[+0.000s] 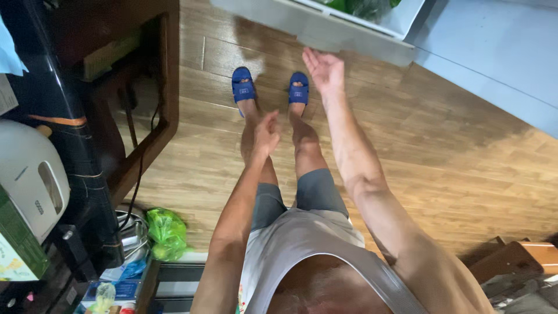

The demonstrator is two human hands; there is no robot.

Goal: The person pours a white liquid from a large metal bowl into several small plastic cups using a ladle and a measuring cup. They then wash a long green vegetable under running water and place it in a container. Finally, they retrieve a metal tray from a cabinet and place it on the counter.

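I look straight down at my own body, bare legs and blue slippers (244,84) on a wooden plank floor (442,151). My right hand (324,68) is stretched forward, palm up and fingers apart, just below the edge of an open white fridge drawer (325,29) that holds green vegetables (360,7). It holds nothing. My left hand (266,132) hangs in front of my left leg with the fingers loosely curled, and nothing shows in it.
A dark wooden cabinet (157,87) stands at the left, with a white appliance (29,174) and a green box (17,244) beside it. A green plastic bag (167,232) lies by a metal pot (135,229). A pale fridge door (494,52) fills the upper right.
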